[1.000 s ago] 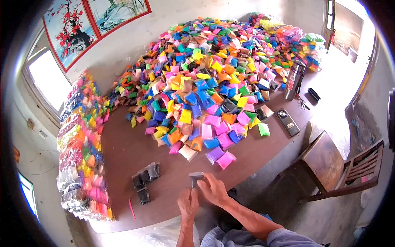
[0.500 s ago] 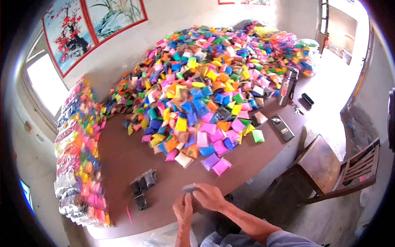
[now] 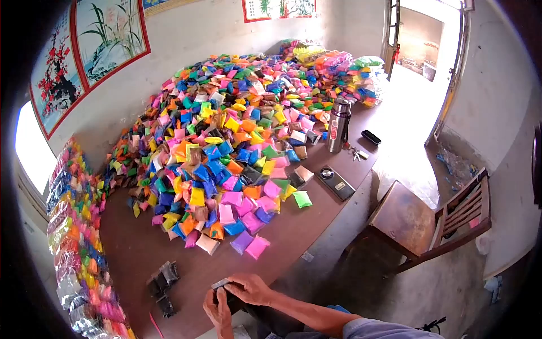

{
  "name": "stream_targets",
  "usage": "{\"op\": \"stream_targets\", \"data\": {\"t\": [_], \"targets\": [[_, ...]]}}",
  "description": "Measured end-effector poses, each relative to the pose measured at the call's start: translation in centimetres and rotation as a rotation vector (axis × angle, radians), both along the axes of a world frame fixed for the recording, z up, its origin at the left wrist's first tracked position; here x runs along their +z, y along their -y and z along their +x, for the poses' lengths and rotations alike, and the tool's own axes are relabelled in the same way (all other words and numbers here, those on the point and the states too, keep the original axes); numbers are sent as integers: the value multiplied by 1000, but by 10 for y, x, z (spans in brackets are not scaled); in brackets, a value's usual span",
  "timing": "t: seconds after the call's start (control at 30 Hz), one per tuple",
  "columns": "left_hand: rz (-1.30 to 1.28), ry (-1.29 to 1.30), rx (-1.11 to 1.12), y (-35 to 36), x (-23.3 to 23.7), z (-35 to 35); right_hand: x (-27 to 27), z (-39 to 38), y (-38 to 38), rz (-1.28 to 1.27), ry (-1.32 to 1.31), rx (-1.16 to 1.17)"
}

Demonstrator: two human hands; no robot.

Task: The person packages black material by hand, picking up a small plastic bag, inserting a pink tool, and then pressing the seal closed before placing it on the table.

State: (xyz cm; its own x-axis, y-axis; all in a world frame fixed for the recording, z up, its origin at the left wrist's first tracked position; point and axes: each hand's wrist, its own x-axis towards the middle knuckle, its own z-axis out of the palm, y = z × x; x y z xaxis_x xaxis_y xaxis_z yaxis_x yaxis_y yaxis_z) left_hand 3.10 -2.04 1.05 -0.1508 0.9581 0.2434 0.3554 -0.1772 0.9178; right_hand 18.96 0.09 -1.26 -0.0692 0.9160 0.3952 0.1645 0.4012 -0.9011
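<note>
At the near edge of the brown table (image 3: 226, 265), both hands meet around a small grey packet (image 3: 220, 283). My left hand (image 3: 218, 308) is closed on its lower left side, with the thumb pointing up. My right hand (image 3: 248, 288) pinches it from the right; the fingers cover much of it. Left of the hands lie several black packets (image 3: 164, 279) and a thin pink strip (image 3: 156, 325). A large heap of small colourful packets (image 3: 226, 152) fills the far part of the table, a pink packet (image 3: 258, 247) being among the nearest.
Stacked clear bags of colourful packets (image 3: 84, 265) line the table's left side. To the right are a steel thermos (image 3: 339, 127), a dark case (image 3: 371, 137), keys (image 3: 357, 153) and a flat dark device with a round dial (image 3: 336, 183). A wooden chair (image 3: 409, 220) stands beyond the right edge.
The view has swung to the right, so the table and heap appear further left. Both hands stay together on the grey packet, and the things on the table look unmoved.
</note>
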Motion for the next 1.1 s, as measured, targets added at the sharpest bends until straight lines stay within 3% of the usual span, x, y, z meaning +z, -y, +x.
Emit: {"op": "stream_targets", "data": {"t": [0.1,0.47,0.57,0.73,0.83,0.97,1.03,1.1], "targets": [[-13,0,3,0,-2,1,11,3,5,-106,19,14],[2,62,27,0,8,5,-2,-2,1,-20,-8,-24],[-65,-36,-58,4,9,0,-2,-2,1,3,16,-17],[-109,64,-46,6,16,1,7,1,3,14,26,-4],[-151,-25,-52,5,11,-4,3,-1,2,42,39,-27],[-68,62,-59,-2,-15,-6,-6,-2,1,-28,9,-27],[111,-183,-45,-5,-18,-6,-3,-2,1,-59,-20,-29],[82,-195,-45,-4,-21,-8,-1,-3,1,-37,-5,-28]]}}
